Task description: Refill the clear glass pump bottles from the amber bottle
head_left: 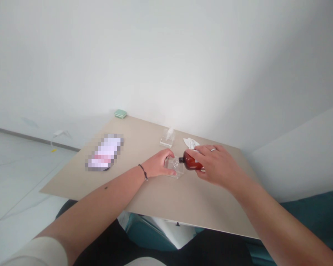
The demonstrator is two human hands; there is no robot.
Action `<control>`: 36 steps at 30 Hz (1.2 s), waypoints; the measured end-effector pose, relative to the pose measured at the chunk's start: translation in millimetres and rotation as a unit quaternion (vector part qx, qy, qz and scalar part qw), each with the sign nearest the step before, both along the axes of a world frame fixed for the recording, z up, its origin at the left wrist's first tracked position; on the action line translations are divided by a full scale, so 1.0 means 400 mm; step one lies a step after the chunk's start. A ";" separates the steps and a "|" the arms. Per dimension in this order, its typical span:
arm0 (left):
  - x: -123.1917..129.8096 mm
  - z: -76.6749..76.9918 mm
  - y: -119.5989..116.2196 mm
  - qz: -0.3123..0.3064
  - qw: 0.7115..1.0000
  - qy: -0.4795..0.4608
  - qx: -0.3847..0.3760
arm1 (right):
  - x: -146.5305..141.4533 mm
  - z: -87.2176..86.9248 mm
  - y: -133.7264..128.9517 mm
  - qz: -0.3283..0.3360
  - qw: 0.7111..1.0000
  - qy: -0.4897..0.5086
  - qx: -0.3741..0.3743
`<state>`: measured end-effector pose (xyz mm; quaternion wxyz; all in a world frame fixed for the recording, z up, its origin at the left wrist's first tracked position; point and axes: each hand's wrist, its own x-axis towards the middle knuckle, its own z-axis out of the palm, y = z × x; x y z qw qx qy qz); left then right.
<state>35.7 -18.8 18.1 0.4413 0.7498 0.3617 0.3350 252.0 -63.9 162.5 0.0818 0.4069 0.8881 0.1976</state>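
Observation:
My left hand [158,163] is closed round the left side of a clear, square-looking container [178,170] on the table. In my right hand [215,164] is a reddish-brown bottle [191,161], tipped on its side. Its dark neck [181,160] points left, over the clear container. Whether liquid is flowing out is too small to tell. My right fingers hide the bottle's base and part of its body.
Behind my hands stands a small clear box [167,140] with something white rising from it. A crumpled white tissue [191,142] lies to its right. A blurred phone [105,152] rests on the left, and a mint-green case [120,113] sits at the far corner of the beige table [155,197], against the wall.

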 end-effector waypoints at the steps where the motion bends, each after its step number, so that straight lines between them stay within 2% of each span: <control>1: 0.000 0.000 0.000 0.000 1.000 0.000 -0.001 | -0.001 0.001 0.000 0.001 1.000 -0.002 0.001; 9: 0.000 0.000 0.001 0.007 1.000 -0.002 0.023 | -0.003 0.005 0.001 0.002 1.000 -0.012 0.003; 36: 0.000 -0.012 0.007 0.007 1.000 -0.004 0.020 | -0.028 0.030 0.004 0.007 0.998 -0.055 -0.001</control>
